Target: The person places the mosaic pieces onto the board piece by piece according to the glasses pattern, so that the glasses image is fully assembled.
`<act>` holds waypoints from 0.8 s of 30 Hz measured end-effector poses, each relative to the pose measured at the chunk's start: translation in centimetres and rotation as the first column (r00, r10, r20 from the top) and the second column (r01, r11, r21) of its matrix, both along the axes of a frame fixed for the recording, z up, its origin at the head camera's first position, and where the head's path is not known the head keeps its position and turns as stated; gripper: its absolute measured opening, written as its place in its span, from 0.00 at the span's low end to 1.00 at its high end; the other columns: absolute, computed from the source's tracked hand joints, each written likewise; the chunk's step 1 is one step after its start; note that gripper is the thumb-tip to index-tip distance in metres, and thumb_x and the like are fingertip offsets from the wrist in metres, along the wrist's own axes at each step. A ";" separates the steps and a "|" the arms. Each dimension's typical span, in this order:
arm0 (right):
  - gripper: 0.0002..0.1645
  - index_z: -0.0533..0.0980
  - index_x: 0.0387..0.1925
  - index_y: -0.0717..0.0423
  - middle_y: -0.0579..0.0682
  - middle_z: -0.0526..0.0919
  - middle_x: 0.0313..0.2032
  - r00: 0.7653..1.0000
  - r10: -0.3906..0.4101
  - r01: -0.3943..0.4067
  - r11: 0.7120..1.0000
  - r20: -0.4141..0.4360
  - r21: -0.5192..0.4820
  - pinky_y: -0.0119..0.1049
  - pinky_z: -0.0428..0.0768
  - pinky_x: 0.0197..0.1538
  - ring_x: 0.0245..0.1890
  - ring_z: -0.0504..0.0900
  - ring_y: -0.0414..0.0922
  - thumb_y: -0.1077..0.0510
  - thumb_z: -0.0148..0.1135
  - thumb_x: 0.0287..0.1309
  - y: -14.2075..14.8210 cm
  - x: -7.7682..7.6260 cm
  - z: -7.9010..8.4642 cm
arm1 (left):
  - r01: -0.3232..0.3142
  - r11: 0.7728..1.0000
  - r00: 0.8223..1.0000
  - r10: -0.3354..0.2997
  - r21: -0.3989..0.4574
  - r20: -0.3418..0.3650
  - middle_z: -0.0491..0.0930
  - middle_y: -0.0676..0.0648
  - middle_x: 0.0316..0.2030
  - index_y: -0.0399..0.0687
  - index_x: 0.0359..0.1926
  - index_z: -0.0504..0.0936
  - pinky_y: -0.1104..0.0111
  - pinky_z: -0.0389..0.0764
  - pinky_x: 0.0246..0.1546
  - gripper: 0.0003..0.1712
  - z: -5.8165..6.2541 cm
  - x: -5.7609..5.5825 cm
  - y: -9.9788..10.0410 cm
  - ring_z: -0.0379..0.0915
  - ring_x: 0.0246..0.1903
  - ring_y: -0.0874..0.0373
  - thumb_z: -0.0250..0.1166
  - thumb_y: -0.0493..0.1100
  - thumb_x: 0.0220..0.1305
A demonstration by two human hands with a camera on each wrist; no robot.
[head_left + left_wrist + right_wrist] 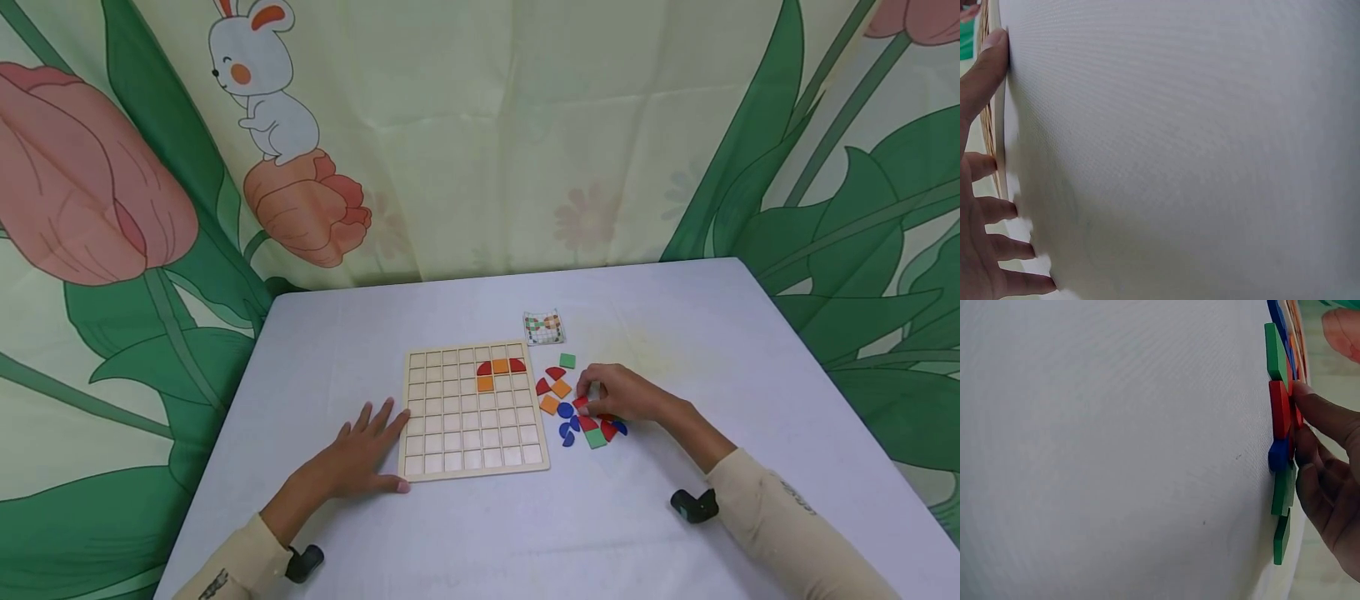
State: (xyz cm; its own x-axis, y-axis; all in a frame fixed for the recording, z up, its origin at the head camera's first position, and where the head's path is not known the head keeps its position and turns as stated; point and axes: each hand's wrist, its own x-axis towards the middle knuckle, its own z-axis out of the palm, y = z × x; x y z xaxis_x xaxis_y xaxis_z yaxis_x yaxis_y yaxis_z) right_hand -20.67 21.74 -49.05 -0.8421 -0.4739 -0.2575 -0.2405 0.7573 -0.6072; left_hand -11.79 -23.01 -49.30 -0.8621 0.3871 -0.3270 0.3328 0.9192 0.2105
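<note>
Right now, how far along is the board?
Done: two red pieces and two orange squares sit in the gridded board. In hand: the right hand is at a loose red piece, grip unclear. Left: most cells are bare, and other loose pieces lie beside the board, so probably early.

You are resting your left hand (358, 458) with its fingers splaying and thumb standing apart, while your right hand (621, 392) is pinching, fingers bending toward the thumb, both forearms (780, 517) angling inward.
</note>
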 end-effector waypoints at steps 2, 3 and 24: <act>0.13 0.82 0.42 0.49 0.45 0.83 0.40 1.000 0.009 -0.009 1.000 -0.014 -0.003 0.31 0.82 0.40 0.41 0.77 0.43 0.58 0.75 0.55 -0.2 -0.2 0.0 | -0.001 1.000 1.000 0.001 -0.006 -0.016 0.44 0.36 0.79 0.52 0.80 0.51 0.30 0.56 0.65 0.65 -0.1 -0.2 -0.2 0.38 0.76 0.28 0.67 0.77 0.51; 0.14 0.83 0.44 0.49 0.45 0.83 0.41 1.000 0.012 -0.012 1.000 -0.021 -0.002 0.31 0.83 0.41 0.42 0.78 0.42 0.58 0.75 0.55 -0.2 -0.2 0.0 | -0.001 1.000 1.000 0.001 -0.006 -0.021 0.45 0.36 0.79 0.52 0.80 0.51 0.29 0.56 0.65 0.65 -0.1 -0.3 -0.3 0.38 0.76 0.27 0.67 0.76 0.50; 0.13 0.82 0.49 0.48 0.45 0.79 0.30 0.999 0.010 -0.007 0.997 0.032 -0.078 0.31 0.80 0.31 0.30 0.77 0.43 0.56 0.69 0.62 -0.1 0.4 -0.2 | -0.021 1.000 1.000 0.021 -0.005 0.001 0.45 0.38 0.80 0.53 0.80 0.52 0.30 0.56 0.66 0.66 -0.7 0.0 0.0 0.38 0.76 0.28 0.68 0.76 0.49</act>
State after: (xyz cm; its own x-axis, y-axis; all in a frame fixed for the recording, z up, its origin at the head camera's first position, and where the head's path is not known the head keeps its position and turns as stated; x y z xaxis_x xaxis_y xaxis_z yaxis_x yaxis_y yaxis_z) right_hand -20.28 21.59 -49.29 -0.8299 -0.5004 -0.2465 -0.2258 0.7055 -0.6718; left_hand -11.79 -22.97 -50.02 -0.8698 0.3670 -0.3297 0.3132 0.9271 0.2058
